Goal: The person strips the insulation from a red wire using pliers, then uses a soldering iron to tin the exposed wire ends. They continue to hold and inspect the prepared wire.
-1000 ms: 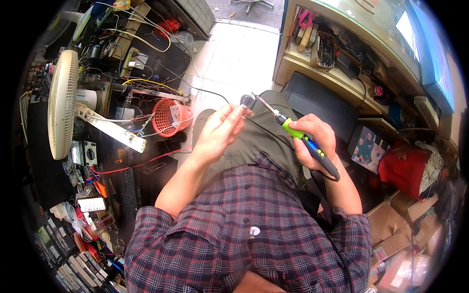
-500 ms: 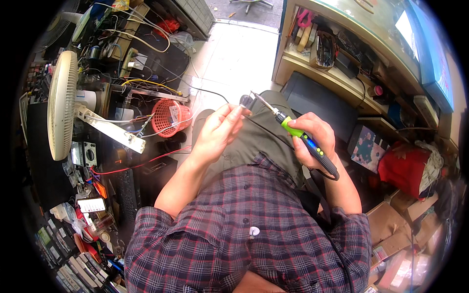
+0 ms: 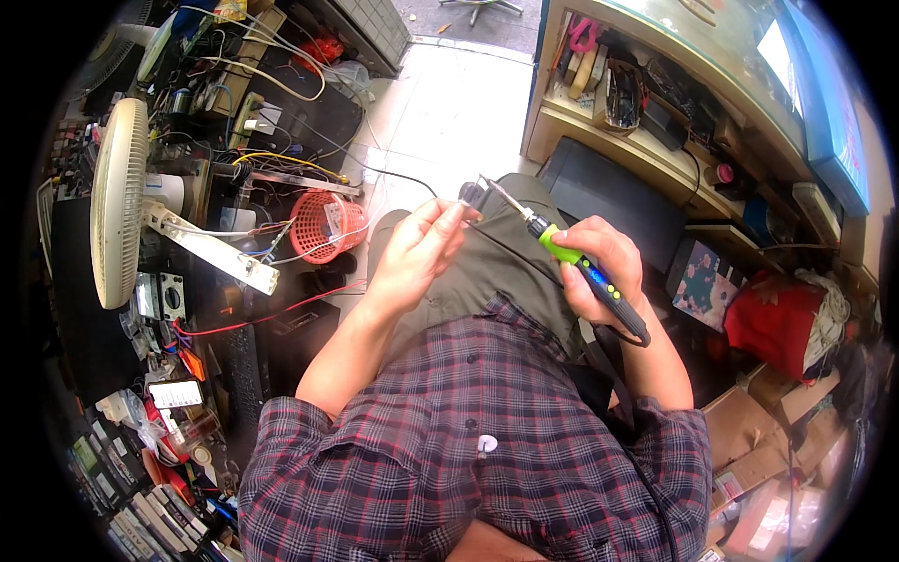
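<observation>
Above my lap, my left hand (image 3: 421, 245) pinches a small grey, plug-like piece (image 3: 472, 193) between thumb and fingers; its exact kind is too small to make out. A thin black cable (image 3: 379, 170) runs up to that hand from the left. My right hand (image 3: 599, 265) is wrapped round a green and black soldering iron (image 3: 562, 251) with a small lit display. The iron slants up and left, and its tip is at the grey piece; whether they touch I cannot tell. From the iron's back end a black cord hangs down by my right arm.
On the left, a cluttered bench holds a white fan (image 3: 120, 201), a meter (image 3: 171, 296), a phone (image 3: 175, 393) and loose wires. A pink plastic basket (image 3: 330, 245) stands beside my knee. To the right are a crowded shelf cabinet (image 3: 599, 122), a red bag (image 3: 773, 323) and cardboard boxes (image 3: 749, 426).
</observation>
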Motion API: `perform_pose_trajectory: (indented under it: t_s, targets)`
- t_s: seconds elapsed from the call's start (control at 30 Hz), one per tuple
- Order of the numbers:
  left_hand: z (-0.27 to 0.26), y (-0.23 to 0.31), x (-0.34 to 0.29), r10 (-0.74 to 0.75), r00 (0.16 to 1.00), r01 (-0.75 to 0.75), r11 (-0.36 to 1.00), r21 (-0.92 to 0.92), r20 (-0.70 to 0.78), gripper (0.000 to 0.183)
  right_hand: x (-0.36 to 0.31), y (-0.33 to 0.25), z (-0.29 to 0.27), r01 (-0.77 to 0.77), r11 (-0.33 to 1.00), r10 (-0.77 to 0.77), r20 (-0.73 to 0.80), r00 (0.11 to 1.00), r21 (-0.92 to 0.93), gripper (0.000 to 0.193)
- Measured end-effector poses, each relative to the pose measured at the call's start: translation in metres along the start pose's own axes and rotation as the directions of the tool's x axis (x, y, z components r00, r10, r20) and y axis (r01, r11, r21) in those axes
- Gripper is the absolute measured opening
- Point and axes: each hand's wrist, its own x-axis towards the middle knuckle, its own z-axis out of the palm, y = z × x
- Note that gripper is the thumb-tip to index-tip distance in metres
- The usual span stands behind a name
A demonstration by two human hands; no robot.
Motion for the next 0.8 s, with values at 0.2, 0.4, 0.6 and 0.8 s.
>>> perform_pose_trajectory:
  t_s: [0.2, 0.4, 0.6, 0.8]
  targets:
    - [0.0006, 0.0009, 0.0000, -0.001, 1.000, 0.001, 1.000, 0.002, -0.001, 0.037, -0.0016, 0.0017, 0.0008, -0.005, 1.000, 0.005, -0.001, 1.000, 0.003, 0.046]
    - [0.0030, 0.0016, -0.0001, 0.009, 1.000, -0.009, 1.000, -0.013, -0.013, 0.036, -0.0009, 0.0010, 0.0000, 0.007, 1.000, -0.007, 0.015, 1.000, 0.001, 0.045]
    - [0.0033, 0.0030, -0.0008, 0.004, 1.000, -0.004, 1.000, -0.010, -0.015, 0.036, -0.0028, 0.0024, 0.0006, -0.013, 1.000, 0.013, 0.002, 1.000, -0.004, 0.045]
    - [0.0027, 0.0043, -0.0002, -0.012, 1.000, 0.012, 1.000, 0.024, -0.015, 0.039, -0.0023, 0.0019, -0.0002, 0.003, 1.000, -0.002, 0.018, 1.000, -0.009, 0.040]
